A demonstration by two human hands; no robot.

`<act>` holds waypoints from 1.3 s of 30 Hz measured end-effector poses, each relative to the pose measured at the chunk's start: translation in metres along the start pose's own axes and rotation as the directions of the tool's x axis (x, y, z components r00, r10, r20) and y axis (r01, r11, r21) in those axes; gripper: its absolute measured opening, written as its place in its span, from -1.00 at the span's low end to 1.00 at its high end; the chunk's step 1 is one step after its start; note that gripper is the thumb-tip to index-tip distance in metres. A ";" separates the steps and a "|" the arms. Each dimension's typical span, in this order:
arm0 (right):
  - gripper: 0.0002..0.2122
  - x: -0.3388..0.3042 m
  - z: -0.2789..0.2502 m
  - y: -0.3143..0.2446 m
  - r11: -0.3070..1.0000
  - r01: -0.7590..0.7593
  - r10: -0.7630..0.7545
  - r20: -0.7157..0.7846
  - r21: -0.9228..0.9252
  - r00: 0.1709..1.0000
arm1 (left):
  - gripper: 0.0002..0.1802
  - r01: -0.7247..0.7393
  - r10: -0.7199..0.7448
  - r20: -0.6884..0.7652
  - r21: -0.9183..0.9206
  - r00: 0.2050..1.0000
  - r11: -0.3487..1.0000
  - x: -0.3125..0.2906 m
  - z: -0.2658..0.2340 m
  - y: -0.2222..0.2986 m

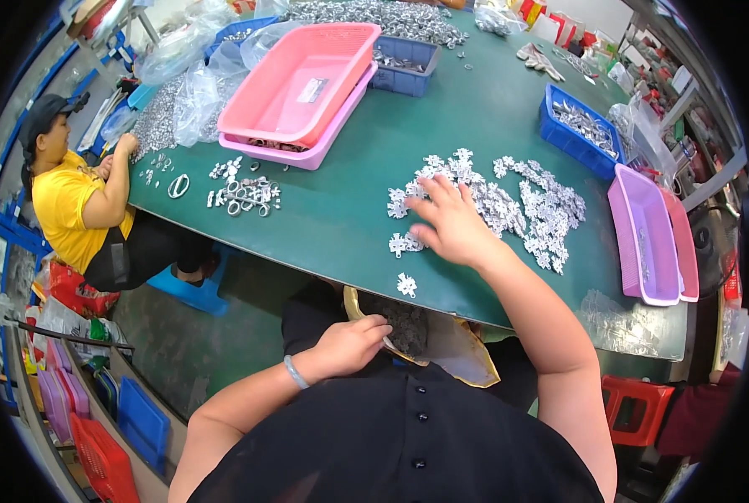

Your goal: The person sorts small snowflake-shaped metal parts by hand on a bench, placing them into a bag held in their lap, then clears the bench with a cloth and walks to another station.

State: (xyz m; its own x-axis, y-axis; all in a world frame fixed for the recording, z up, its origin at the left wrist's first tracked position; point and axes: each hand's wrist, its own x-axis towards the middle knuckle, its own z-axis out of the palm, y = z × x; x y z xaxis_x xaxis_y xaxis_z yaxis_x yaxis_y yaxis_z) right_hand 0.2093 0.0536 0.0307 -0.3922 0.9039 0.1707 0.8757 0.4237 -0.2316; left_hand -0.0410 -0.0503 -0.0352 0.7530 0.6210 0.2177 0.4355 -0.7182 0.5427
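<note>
My right hand (451, 225) lies with fingers spread over the left part of a pile of small flat silver metal pieces (550, 205) on the green table. A few loose pieces (406, 285) lie near the table's front edge, below that hand. My left hand (353, 344) is closed on the rim of an open, yellow-edged bag (467, 356) in my lap, just under the table edge. Many small grey pieces (401, 327) show inside the bag. The thumb and part of the left fingers' grip are hidden.
Stacked pink baskets (249, 92) stand at the far left, with a blue bin (550, 126) and a purple basket (638, 218) on the right. Rings and small parts (245, 197) lie front left. A co-worker in yellow (73, 201) sits left; a red stool (634, 411) stands right.
</note>
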 end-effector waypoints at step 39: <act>-0.85 -0.004 -0.003 0.001 0.956 -0.118 0.097 0.087 0.270 0.991 | -0.64 0.109 -0.075 -0.256 0.121 0.964 0.987 0.085 -0.048 -0.011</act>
State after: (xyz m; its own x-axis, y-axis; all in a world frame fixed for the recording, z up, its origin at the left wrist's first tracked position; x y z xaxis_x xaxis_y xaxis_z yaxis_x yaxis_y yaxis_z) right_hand 0.2126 0.0503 0.0325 -0.3280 0.9425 0.0636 0.8071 0.3146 -0.4996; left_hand -0.0055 0.0251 0.0166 0.5668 0.7326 0.3769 0.5711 -0.6791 0.4611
